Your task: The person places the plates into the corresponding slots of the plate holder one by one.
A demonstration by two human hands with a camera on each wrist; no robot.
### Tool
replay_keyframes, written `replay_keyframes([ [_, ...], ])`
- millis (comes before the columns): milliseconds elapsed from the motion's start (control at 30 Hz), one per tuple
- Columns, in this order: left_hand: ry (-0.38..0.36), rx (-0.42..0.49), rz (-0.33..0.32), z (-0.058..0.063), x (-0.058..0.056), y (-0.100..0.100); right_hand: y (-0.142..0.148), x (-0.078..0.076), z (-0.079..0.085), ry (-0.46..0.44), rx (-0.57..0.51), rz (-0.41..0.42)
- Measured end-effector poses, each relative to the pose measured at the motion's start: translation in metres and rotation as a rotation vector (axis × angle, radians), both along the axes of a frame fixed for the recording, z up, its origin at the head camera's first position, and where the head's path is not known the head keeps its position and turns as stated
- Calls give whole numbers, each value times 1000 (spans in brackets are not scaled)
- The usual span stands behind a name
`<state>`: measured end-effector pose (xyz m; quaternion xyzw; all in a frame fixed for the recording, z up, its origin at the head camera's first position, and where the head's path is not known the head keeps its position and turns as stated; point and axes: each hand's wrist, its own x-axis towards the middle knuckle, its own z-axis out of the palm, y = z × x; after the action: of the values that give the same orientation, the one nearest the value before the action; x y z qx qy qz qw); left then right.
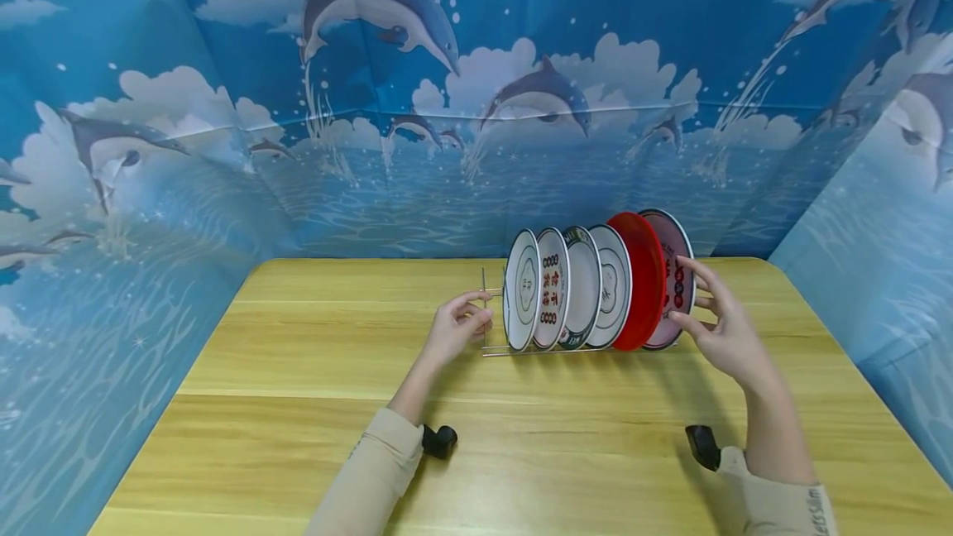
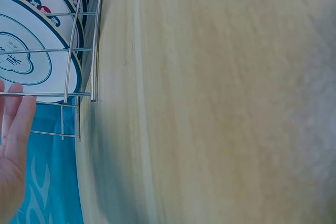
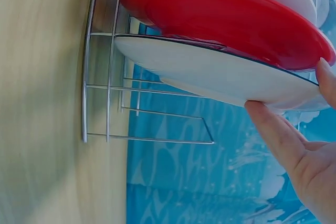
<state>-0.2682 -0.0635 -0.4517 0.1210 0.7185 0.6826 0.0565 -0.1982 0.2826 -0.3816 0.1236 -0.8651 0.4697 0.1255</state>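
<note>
A metal wire dish rack (image 1: 495,354) holds several plates on edge in a row. At its left end, my left hand (image 1: 456,327) grips the end wire with fingers and thumb; in the left wrist view its fingertips (image 2: 23,109) lie at a wire beside a white plate (image 2: 37,56). On the right, my right hand (image 1: 733,346) pinches the rim of the last plate (image 1: 673,242), thumb on its patterned face and fingers behind. The right wrist view shows this plate's white underside (image 3: 194,69), its lower edge between the rack wires. A red plate (image 1: 639,281) stands just left of it.
More white plates with printed designs, such as the one with red characters (image 1: 552,279), fill the rack's left part. Everything stands on a wooden table (image 1: 521,453). A blue dolphin-print cloth (image 1: 476,172) hangs behind and at both sides.
</note>
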Motion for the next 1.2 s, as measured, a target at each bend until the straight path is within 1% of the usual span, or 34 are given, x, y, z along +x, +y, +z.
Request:
replay_keyframes([
  [200, -11, 9, 4, 0, 0, 0, 2, -1, -7, 29, -23, -12],
  [367, -13, 16, 14, -2, -1, 0, 3, -1, -14, 14, -44, 0],
  [433, -16, 15, 14, -2, -1, 0, 3, 0, -18, 0, -41, -10],
  [567, -23, 5, 12, -2, -1, 0, -1, 4, -25, -22, -6, -58],
  [700, -22, 16, 9, -1, 0, 0, -5, 5, -34, -15, 11, -83],
  [800, -39, 28, -2, 8, 4, 0, -8, 4, -38, -11, 1, -93],
  [933, -51, 22, -16, 22, 12, 0, -8, 2, -41, 1, 3, -101],
  [1067, -32, 14, -26, 24, 18, 0, -4, -1, -43, 31, 20, -84],
  [1200, -11, 22, -35, 25, 28, 4, 3, -7, -44, 64, -17, -23],
])
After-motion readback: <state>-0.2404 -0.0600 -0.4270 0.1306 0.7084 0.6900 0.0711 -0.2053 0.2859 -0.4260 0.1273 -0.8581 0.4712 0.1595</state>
